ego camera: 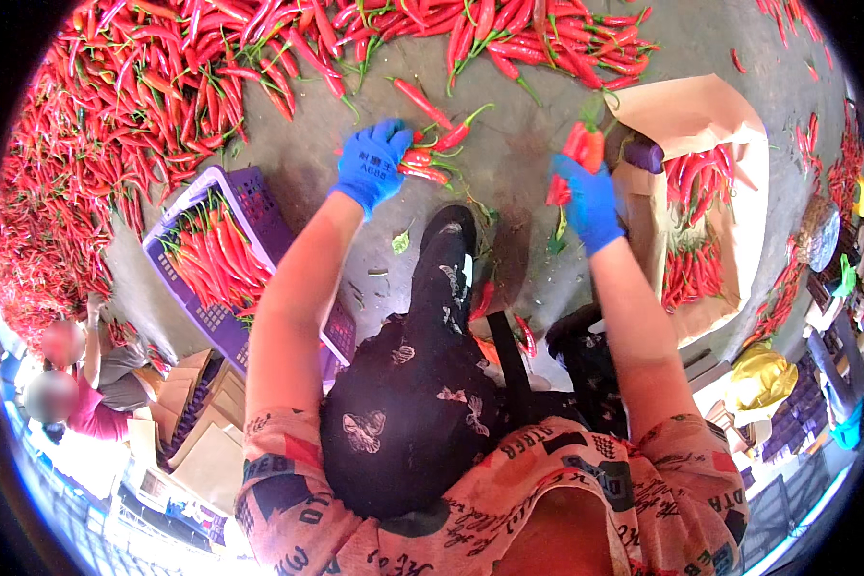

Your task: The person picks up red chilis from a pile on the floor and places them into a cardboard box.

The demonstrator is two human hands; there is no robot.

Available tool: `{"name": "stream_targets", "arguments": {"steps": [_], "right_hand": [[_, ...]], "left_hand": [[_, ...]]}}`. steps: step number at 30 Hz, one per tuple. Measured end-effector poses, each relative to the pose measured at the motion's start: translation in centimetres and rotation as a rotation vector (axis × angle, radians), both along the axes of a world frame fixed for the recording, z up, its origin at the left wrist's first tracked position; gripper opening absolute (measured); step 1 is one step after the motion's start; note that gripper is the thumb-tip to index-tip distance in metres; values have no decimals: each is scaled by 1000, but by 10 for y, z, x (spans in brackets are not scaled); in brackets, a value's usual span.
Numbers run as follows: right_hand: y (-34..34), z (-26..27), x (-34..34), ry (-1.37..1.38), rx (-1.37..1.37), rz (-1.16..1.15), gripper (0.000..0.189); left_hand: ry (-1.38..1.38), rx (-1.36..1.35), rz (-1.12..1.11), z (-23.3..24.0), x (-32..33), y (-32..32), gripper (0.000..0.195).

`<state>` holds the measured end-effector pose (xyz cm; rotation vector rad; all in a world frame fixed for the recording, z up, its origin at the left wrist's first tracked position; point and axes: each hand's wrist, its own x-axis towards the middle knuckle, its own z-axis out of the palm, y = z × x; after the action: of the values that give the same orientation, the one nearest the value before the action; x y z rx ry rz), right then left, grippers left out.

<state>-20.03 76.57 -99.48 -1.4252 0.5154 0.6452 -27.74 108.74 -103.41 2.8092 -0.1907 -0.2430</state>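
Observation:
My left hand point(374, 164), in a blue work glove, is closed around several red chili peppers point(421, 157), whose green stems point right. Another red chili point(421, 101) lies on the floor just above it. In my right hand point(587, 191), gloved in blue too, is a small bunch of red chilies point(583, 147), slightly blurred. Right of that hand stands a crate lined with brown paper point(752, 187), with red chilies in two groups inside. A purple plastic crate point(259, 209) with chilies laid side by side is beside my left forearm.
A large heap of red chilies point(137, 93) spreads over the upper left and along the top. Leaf scraps point(400, 242) lie on the concrete floor. Two people point(101, 389) are at the lower left near cardboard. A yellow bag point(763, 378) and stacked purple crates are at the lower right.

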Motion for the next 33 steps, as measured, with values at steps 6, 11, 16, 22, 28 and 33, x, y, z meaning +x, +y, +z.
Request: {"name": "stream_targets", "arguments": {"steps": [6,11,16,22,28,33], "right_hand": [[104,-8,-21,-49,-210,3,27],[149,-32,-15,-214,-370,-27,32],[145,-12,-5,-189,-399,-10,31],[132,-13,-42,-134,-290,-49,35],[107,3,-101,59,-9,-333,26],[137,29,-128,255,131,-223,23]], "left_hand": [[57,41,171,5,-46,-23,38],[243,-164,405,11,-81,-22,38],[658,-1261,978,33,-124,-10,40],[627,-2139,1262,33,-134,7,52],[196,-1060,1020,59,-59,48,35],[282,-636,1054,30,-29,66,43]]}}
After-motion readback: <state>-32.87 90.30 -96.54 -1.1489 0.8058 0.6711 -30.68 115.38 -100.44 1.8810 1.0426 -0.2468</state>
